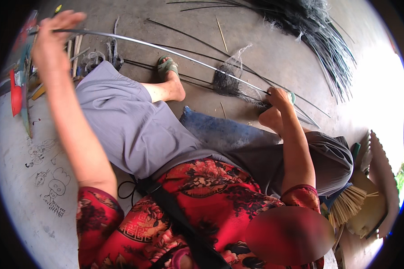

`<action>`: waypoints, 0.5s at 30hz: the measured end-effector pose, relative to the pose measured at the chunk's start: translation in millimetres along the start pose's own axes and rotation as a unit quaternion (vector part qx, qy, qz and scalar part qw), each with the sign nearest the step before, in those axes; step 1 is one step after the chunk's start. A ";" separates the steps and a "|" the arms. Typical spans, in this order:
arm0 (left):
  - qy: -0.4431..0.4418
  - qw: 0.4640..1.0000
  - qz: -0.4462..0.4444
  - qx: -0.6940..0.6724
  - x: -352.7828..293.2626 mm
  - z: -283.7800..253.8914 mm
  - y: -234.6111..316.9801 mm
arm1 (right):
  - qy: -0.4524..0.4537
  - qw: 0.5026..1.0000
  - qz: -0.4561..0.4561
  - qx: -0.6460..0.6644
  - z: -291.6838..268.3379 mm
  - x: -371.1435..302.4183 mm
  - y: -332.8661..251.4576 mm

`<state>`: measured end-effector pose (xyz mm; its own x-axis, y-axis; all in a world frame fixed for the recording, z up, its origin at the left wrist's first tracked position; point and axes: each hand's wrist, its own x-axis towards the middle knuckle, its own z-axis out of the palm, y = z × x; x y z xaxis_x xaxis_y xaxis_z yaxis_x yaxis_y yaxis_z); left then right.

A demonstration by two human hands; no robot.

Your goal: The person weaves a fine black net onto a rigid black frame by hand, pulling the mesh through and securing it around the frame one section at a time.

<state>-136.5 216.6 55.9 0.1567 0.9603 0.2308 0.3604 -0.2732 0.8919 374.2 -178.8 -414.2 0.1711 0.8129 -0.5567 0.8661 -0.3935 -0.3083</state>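
Observation:
A long, thin dark rod (166, 48) stretches across the view above my legs, bowed slightly, with light shining along it. My left hand (54, 42) is raised at the upper left, somewhat blurred. The rod's left end crosses its palm and seems held at the thumb, while the fingers stretch out. Over by my right foot, my right hand (280, 97) is closed around the other end. Below the rod, a dark bundle in torn clear plastic wrap (226, 80) lies on the floor between my feet, with more long dark rods (193, 83) around it.
A large heap of thin dark strips (327, 49) with plastic wrap lies at the upper right. A blue stained cloth (229, 130) is between my legs. Left stand a red-handled tool (16, 92) and some sticks (76, 51). A bundle of pale sticks (349, 204) sits at the lower right.

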 end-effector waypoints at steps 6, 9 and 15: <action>-0.118 0.944 -0.084 0.295 -13.0 -74.5 -86.9 | 0.036 0.992 0.016 -0.118 82.3 41.8 -51.5; -0.154 0.944 -0.116 0.269 -6.6 -31.3 -83.9 | 0.059 0.987 0.001 -0.147 131.8 48.8 -84.8; -0.198 0.937 -0.124 0.261 3.1 -6.0 -45.0 | 0.100 0.974 -0.065 -0.195 156.7 61.6 -89.3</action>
<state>-157.8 232.2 18.8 0.2997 0.9300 -0.2126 0.8154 -0.1340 0.5632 233.8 -160.9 -541.9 0.1034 0.9277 -0.3588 0.9922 -0.1212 -0.0275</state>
